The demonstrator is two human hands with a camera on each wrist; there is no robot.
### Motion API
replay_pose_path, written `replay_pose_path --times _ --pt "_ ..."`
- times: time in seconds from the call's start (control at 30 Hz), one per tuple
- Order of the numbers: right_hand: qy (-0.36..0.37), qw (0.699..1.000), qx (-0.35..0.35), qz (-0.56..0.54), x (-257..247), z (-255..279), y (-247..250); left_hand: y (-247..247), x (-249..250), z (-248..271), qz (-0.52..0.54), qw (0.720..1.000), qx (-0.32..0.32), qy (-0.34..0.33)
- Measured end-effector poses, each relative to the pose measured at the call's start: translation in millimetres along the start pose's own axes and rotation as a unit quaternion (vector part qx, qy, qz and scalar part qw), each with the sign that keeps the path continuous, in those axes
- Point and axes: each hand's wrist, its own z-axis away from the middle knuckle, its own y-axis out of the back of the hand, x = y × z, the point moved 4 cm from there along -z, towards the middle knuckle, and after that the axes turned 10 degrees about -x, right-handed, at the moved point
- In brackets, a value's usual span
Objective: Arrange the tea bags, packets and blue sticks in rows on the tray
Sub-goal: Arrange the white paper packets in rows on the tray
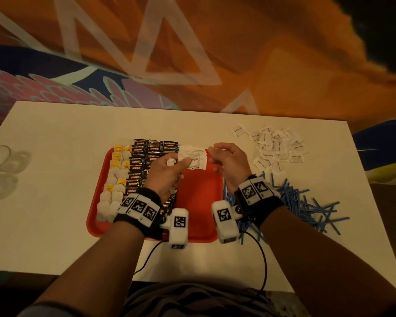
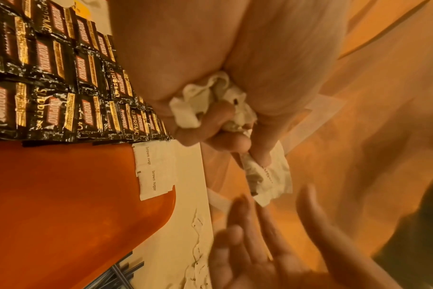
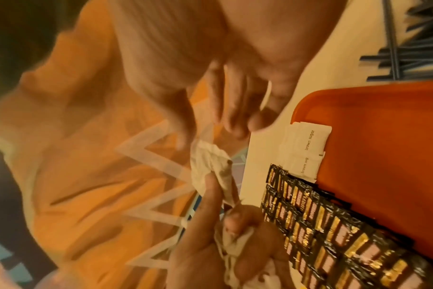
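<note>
Sugar packets (image 1: 275, 146) lie in a loose white heap on the bench (image 1: 55, 133), beyond and to the right of the red tray (image 1: 199, 202). A few more (image 1: 195, 160) already sit flat at the tray's far edge, touching the rows of black coffee packets (image 1: 146, 156). Tea bags (image 1: 114, 179) with yellow tags fill the tray's left side in columns. Blue sticks (image 1: 306, 202) are scattered on the bench just right of the tray.

The left hand (image 1: 167, 172) clutches a crumpled bunch of sugar packets (image 2: 210, 93) in its palm and pinches one more (image 2: 269, 179) at its fingertips. The right hand (image 1: 229, 161) hovers beside it over the tray's far right corner, fingers loosely spread and holding nothing.
</note>
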Motion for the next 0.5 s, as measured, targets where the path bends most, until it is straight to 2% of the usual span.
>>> replay_pose_path --times 0.1,0.17,0.23,0.3,0.4,0.5 --pt "-0.04 0.99 -0.119 0.068 9 1 -16 -3 -1 2 0.006 1.0 -0.004 -0.003" --pt "-0.026 0.991 -0.104 0.082 11 -2 -18 -3 -2 3 0.002 1.0 -0.002 -0.004" --pt "-0.03 0.997 -0.057 0.042 11 -3 -15 -2 -3 3 -0.002 1.0 0.001 -0.003" --pt "-0.043 0.998 -0.04 -0.008 14 -5 -13 -1 -3 2 -0.01 1.0 0.006 -0.003" --pt "-0.053 0.996 -0.061 -0.035 21 -6 -15 1 -3 2 -0.036 0.999 0.004 -0.01" --pt "-0.045 0.994 -0.095 0.022 24 -8 -22 3 -4 2 -0.048 0.999 -0.003 -0.014"
